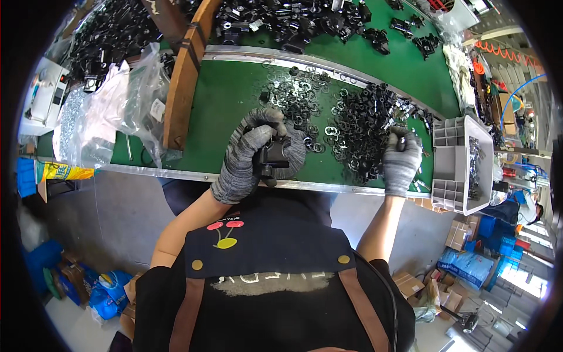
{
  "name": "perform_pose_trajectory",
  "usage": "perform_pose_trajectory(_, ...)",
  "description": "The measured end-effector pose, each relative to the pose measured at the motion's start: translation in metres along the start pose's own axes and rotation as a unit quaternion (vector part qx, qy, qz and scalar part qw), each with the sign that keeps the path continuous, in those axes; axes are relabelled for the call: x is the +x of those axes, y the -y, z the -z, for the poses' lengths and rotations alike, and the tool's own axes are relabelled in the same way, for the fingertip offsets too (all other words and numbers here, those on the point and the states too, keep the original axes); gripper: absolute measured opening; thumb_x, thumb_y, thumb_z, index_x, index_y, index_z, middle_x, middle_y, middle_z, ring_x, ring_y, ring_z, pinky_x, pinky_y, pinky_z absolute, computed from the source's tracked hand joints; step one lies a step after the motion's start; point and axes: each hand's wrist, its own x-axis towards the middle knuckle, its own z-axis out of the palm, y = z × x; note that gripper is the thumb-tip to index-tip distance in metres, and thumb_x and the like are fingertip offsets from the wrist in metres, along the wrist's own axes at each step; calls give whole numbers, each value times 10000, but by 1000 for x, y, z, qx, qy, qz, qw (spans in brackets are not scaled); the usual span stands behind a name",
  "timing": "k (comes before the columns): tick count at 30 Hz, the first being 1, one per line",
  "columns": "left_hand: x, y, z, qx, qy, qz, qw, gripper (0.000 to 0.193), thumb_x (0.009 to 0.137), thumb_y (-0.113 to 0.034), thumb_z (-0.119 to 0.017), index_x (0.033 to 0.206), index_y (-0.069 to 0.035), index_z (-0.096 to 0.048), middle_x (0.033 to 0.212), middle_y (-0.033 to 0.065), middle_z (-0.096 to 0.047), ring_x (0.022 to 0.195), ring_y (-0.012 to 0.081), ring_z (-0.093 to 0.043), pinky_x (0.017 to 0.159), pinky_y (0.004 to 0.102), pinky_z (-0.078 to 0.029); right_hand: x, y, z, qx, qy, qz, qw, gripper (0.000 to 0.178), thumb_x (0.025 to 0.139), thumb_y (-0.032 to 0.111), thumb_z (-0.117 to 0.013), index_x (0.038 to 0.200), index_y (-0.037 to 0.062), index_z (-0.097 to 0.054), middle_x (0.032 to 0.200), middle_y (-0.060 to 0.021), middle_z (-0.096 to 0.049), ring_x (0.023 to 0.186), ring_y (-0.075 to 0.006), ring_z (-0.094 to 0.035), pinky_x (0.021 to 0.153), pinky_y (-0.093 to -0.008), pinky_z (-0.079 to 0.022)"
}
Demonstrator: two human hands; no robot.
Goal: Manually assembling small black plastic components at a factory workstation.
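Observation:
My left hand (249,149), in a grey knitted glove, is closed around a black bracket-like part (273,155) above the front edge of the green worktop (220,88). The part has a short black cylinder along its lower side, and my fingers cover some of it. To the right, my gloved right hand (403,155) is over the worktop with its fingers curled and pressed together. What they hold, if anything, is hidden. Just left of that hand spreads a heap of small black parts (363,129). Loose washers and rings (299,94) lie beyond my left hand.
A grey plastic crate (451,164) with small metal pieces stands at the right end. Left of the washers, a wooden board (182,97) divides the worktop, with clear plastic bags (117,123) beyond it. Black assemblies (293,26) are piled behind the metal rail (305,58).

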Motion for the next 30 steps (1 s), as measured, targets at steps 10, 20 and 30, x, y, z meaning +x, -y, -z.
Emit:
perform_pose_trajectory(10,12,2,-7,47,18,26,998,393,997,-344,-557,1225,-24,-562,1026,79,-624,890,126,-610,683,248,-576,63,-12,-31,-222,79,62,970,190,809,206,-782,923,62,-730,808,-136,-630,717,-296,-605,705,-405,-515)
perform_pose_trajectory(20,7,1,-4,18,16,45,999,396,1011,-349,-540,1227,-18,-557,1025,89,-630,866,122,-624,645,254,-597,97,-86,19,-267,108,-147,946,319,820,346,-727,955,58,-732,929,-199,-726,902,-372,-697,841,-454,-542)
perform_pose_trajectory(30,13,1,-7,100,-15,11,995,534,1022,-514,-471,1221,-31,-584,1013,76,-637,911,132,-615,760,262,-558,65,-75,16,40,-2,-45,998,226,885,235,-706,1006,44,-709,847,-98,-720,724,-265,-676,683,-369,-536)
